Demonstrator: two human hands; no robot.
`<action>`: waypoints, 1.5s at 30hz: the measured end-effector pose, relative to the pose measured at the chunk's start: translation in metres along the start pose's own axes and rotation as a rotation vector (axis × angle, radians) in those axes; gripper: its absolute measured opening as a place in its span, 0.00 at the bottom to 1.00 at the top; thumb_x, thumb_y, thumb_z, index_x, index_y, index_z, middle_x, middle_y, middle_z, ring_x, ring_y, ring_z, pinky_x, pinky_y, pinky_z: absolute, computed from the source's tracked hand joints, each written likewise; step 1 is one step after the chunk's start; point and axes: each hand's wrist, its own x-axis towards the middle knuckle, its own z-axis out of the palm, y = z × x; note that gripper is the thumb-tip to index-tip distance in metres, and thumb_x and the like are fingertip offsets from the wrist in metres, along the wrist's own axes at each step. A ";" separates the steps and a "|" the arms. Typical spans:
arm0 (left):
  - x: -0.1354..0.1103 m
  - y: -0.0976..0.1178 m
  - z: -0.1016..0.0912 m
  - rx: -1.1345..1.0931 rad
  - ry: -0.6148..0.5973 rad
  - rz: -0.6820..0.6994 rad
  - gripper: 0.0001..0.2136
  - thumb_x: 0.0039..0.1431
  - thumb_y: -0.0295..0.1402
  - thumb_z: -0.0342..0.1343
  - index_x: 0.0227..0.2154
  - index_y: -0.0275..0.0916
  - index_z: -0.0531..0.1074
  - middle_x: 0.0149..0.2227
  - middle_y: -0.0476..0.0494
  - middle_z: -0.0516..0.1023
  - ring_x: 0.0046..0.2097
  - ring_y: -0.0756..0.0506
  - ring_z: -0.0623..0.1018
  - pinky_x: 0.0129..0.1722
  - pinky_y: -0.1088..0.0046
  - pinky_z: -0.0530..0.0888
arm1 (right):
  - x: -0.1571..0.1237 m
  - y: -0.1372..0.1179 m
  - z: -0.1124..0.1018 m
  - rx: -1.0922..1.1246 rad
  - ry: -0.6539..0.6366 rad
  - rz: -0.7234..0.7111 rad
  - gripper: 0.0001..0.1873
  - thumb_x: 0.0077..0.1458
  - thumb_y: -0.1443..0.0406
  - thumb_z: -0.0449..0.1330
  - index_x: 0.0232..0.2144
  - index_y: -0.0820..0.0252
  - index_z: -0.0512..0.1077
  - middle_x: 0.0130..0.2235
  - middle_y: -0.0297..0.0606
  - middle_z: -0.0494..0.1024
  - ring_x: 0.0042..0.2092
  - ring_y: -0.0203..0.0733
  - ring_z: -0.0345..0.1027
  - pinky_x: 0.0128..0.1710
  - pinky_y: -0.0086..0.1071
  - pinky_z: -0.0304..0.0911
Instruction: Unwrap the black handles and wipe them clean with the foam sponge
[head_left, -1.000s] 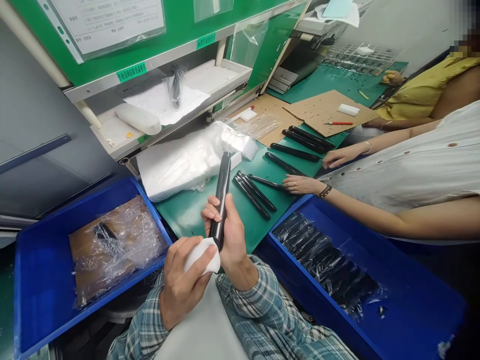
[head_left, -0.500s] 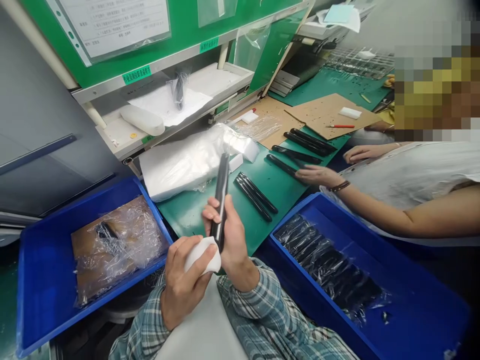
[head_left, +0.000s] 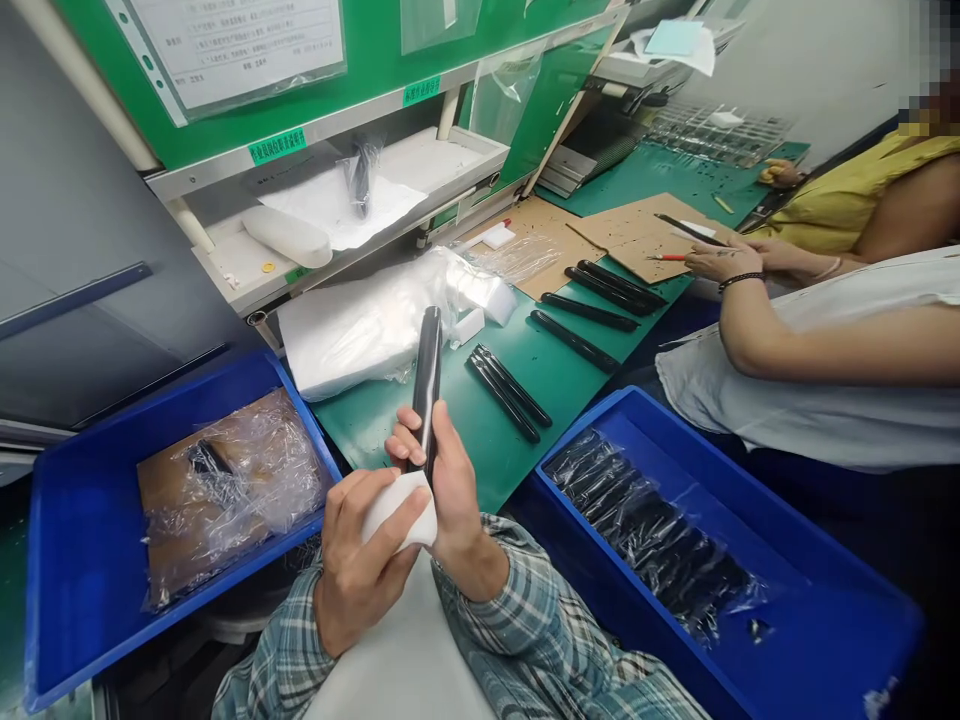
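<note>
My right hand is wrapped round a glossy black handle-like piece, which points up and away from me. In my left hand is a white foam pad, pressed against the near end of the black piece. That end is hidden behind the pad and my fingers. On the green work surface just beyond lie two black pieces side by side. Further right are several more black pieces of the same long shape.
Left stands a blue bin with cardboard and clear film. At right, another blue bin holds bagged black pieces. White foam sheets lie under the shelf. A co-worker's hands hold a black piece at far right.
The black piece in my right hand has tipped slightly left, with the pad still at its near end. The co-worker's hand has moved back from the table pieces and now holds one.
</note>
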 end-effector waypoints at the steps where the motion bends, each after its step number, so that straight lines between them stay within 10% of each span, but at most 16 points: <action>1: -0.001 -0.002 -0.001 -0.018 0.007 -0.011 0.16 0.79 0.29 0.52 0.63 0.42 0.77 0.59 0.34 0.75 0.59 0.38 0.75 0.59 0.57 0.76 | 0.001 -0.001 0.000 0.013 -0.005 0.026 0.26 0.57 0.47 0.78 0.33 0.53 0.69 0.26 0.25 0.58 0.28 0.33 0.58 0.27 0.23 0.69; 13: -0.014 -0.003 -0.001 -0.133 -0.038 -0.081 0.24 0.78 0.39 0.58 0.72 0.42 0.67 0.57 0.34 0.77 0.57 0.39 0.78 0.57 0.61 0.78 | 0.015 -0.016 -0.003 0.251 -0.011 -0.008 0.15 0.76 0.60 0.63 0.34 0.55 0.68 0.34 0.29 0.66 0.25 0.28 0.56 0.30 0.19 0.72; 23: -0.002 -0.001 0.008 0.013 -0.105 0.015 0.21 0.76 0.25 0.56 0.68 0.41 0.72 0.55 0.34 0.78 0.56 0.38 0.77 0.56 0.60 0.76 | 0.012 -0.006 -0.009 0.059 0.004 -0.198 0.22 0.59 0.54 0.79 0.35 0.55 0.70 0.35 0.27 0.66 0.26 0.27 0.52 0.28 0.20 0.69; 45: -0.004 0.001 0.007 0.036 -0.076 0.011 0.19 0.74 0.21 0.54 0.63 0.38 0.76 0.55 0.35 0.78 0.56 0.39 0.77 0.58 0.61 0.75 | 0.013 -0.005 -0.008 0.036 0.000 -0.190 0.24 0.57 0.51 0.79 0.36 0.54 0.69 0.34 0.26 0.65 0.26 0.28 0.51 0.28 0.20 0.68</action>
